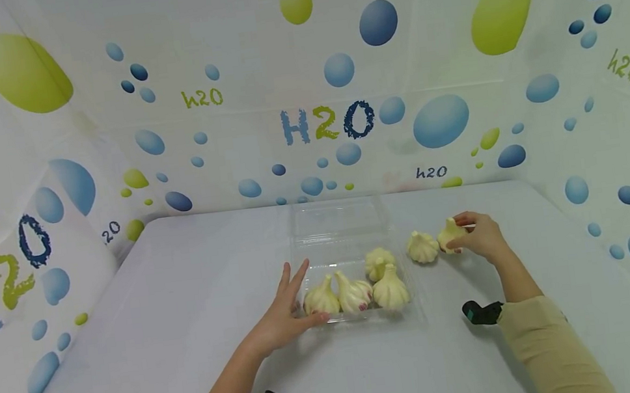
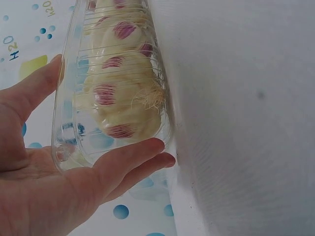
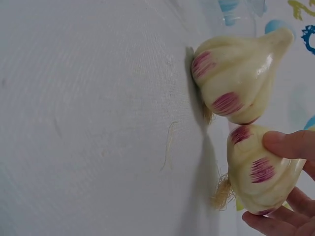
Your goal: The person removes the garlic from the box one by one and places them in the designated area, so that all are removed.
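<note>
My right hand [image 1: 484,238] pinches a garlic bulb [image 1: 448,236] between thumb and fingers, close over the table. In the right wrist view its purple streaks and dry roots [image 3: 224,192] show. Just left of it another garlic bulb [image 1: 422,247] rests on the table. A clear plastic container [image 1: 365,315] holds several garlic bulbs, three along the front and one behind at the right. At its left end my left hand [image 1: 279,315] rests with fingers spread and the thumb along the front wall.
The container's clear lid [image 1: 338,220] lies folded back behind it, towards the rear wall. A white cloth covers the table [image 1: 196,289]. Patterned sheets [image 1: 250,53] with blue and green drops rise at the back and both sides. Loose root strands [image 3: 169,145] lie near the bulbs.
</note>
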### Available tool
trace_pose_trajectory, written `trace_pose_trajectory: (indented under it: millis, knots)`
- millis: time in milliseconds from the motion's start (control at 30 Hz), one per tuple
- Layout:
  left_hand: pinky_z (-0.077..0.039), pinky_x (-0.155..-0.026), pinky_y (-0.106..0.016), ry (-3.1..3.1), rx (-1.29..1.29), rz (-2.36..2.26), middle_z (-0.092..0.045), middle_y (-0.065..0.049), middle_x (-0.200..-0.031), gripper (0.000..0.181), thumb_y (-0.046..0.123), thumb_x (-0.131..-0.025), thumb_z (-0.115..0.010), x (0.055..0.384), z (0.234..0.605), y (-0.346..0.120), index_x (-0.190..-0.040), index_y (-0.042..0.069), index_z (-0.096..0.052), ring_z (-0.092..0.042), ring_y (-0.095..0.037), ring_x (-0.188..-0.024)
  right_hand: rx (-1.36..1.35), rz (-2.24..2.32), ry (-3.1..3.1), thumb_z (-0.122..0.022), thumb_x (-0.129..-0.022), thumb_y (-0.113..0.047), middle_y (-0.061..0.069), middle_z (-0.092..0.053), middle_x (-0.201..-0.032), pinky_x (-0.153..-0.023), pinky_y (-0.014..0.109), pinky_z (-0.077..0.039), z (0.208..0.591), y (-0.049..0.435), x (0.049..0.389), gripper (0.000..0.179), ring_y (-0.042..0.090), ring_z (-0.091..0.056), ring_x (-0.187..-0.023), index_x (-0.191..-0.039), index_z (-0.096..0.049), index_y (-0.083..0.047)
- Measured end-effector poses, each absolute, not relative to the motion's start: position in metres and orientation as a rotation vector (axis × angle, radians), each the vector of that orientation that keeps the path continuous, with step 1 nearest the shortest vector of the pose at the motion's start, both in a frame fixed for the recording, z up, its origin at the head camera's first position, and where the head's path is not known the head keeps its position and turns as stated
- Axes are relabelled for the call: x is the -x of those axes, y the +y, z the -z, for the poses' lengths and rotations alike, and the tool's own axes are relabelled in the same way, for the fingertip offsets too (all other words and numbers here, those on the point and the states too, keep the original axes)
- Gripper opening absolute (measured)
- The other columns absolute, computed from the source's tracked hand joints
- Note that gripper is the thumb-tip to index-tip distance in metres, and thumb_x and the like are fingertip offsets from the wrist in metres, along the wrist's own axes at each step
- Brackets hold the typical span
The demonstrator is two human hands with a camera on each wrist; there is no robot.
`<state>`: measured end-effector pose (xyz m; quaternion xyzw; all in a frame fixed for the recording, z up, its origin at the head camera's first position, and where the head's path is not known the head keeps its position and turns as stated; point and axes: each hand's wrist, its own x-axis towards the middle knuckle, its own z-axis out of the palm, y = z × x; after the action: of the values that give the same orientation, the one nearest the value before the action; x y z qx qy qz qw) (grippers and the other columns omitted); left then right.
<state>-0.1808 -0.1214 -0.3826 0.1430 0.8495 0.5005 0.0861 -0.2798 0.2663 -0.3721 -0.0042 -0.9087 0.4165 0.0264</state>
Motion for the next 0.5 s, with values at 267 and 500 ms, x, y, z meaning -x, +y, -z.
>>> trace_pose_trajectory:
  millis: [267, 500]
  knots:
    - [-0.025, -0.099, -0.059, 2.529, -0.422, -1.492, 0.014, -0.013, -0.151, 0.095, 0.026, -0.076, -0.075, 0.1809, 0.3858, -0.1224, -0.148, 0.029, -0.013, -0.002, -0.041, -0.136, -0.009, -1.277, -2.863, -0.076, -0.071, -0.006, 0.029, -0.047, -0.124, -0.091, 0.049, -0.04, 0.3715, 0.2644, 0.2813, 0.06, 0.045, -0.044, -0.113, -0.122, -0.049, 0.009]
    - [-0.029, -0.098, -0.056, 2.53, -0.421, -1.485, 0.014, -0.015, -0.151, 0.094, 0.028, -0.076, -0.075, 0.1822, 0.3871, -0.123, -0.147, 0.031, -0.012, -0.008, -0.042, -0.135, 0.01, -1.263, -2.888, -0.075, -0.071, -0.006, 0.03, -0.046, -0.126, -0.093, 0.052, -0.038, 0.3731, 0.263, 0.2823, 0.059, 0.046, -0.041, -0.115, -0.123, -0.05, 0.007]
